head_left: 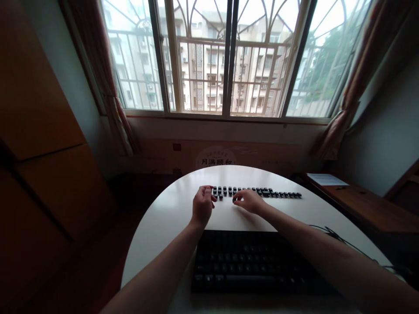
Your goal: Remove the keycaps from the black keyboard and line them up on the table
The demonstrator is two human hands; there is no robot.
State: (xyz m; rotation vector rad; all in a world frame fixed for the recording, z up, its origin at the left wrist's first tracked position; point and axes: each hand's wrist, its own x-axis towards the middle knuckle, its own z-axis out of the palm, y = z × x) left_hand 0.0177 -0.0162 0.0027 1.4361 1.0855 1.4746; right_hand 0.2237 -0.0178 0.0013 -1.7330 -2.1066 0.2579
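Small black keycaps [229, 189] stand in rows on the far half of a round white table [157, 226]. My right hand [251, 201] pinches one keycap [234, 199] between thumb and fingertips, just in front of the rows. At the rows' left end, my left hand [203, 205] is closed with its fingers bent beside several keycaps. Whatever it may hold is hidden by the fingers. Nearer to me lies a black keyboard [250, 278], below both forearms. My right forearm covers part of its right side, and its far part is too dark to make out.
A black cable [347, 241] runs along the table's right side. To the right, a wooden desk [376, 205] bears papers [327, 179]. Beyond the table are a printed cardboard panel [262, 152] and a barred window [209, 78]. A wooden cabinet [42, 174] stands left.
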